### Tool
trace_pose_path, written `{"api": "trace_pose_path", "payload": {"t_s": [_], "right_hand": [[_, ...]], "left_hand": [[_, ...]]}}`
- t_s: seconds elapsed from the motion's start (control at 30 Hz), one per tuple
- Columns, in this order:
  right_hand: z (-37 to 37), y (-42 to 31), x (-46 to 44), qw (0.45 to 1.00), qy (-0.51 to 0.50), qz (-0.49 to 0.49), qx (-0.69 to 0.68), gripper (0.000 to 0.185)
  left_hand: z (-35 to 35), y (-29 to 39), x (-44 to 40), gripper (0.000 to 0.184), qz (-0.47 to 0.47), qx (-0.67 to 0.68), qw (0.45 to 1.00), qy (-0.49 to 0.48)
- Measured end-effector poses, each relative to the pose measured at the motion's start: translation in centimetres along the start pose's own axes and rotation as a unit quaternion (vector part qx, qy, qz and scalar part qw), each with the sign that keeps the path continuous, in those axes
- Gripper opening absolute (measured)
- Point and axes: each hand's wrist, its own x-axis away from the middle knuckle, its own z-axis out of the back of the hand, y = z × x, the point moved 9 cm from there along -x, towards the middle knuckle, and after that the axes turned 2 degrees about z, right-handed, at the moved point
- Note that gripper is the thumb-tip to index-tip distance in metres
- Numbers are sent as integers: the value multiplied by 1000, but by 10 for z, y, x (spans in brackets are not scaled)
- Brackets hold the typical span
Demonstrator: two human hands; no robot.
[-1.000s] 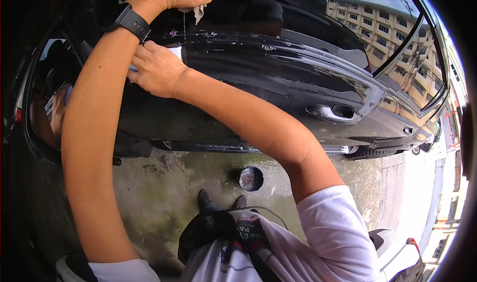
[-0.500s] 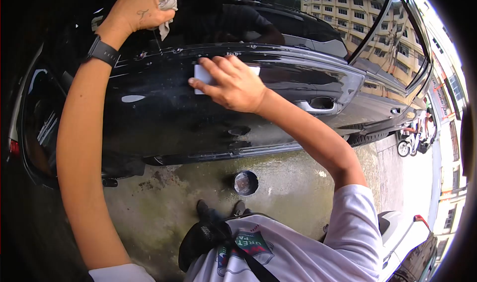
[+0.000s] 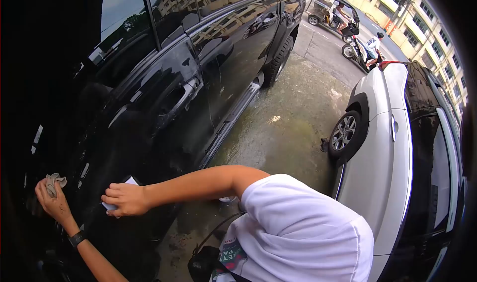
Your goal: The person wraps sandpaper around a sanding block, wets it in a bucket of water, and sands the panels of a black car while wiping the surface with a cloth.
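- Black paintwork covered the vehicle (image 3: 233,78) on the left of the head view, its glossy door and windows (image 3: 129,38) reflecting sky and a building.
- Right hand: the right hand (image 3: 128,199) had its fingers bent over a flat white pad (image 3: 132,181), grasping it against the dark door; one corner of the pad showed beyond the knuckles and an edge beneath the fingertips.
- Left hand: the left hand (image 3: 55,203) was closed on a crumpled greyish cloth (image 3: 56,183), farther left than the pad; whether the cloth touched the vehicle could not be told.
- Left wrist: it bore a dark watch (image 3: 77,238).
- Door handle (image 3: 188,94): it lay beyond the right hand, well apart from both hands.
- Ground (image 3: 293,108): wet, mottled concrete separated the black vehicle from a white car (image 3: 375,138) at right.
- Background: a rider on a motorcycle (image 3: 354,53) and a covered three-wheeler (image 3: 325,13) occupied the road.
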Motion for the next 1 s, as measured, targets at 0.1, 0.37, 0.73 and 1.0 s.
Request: {"api": "trace_pose_path", "payload": {"t_s": [0.1,0.37,0.73,1.0], "right_hand": [[64,7,134,983,-73,-158,-54,75],[184,-113,579,654,-255,-694,161,64],[240,-218,695,455,-290,-823,177,64],[217,-178,687,495,-285,-804,161,66]], "left_hand": [[-14,80,71,37,-36,-95,990,99],[-78,239,95,43,-101,-60,990,76],[-52,169,154,44,-69,-45,989,119],[29,1,195,61,72,-80,982,156]]}}
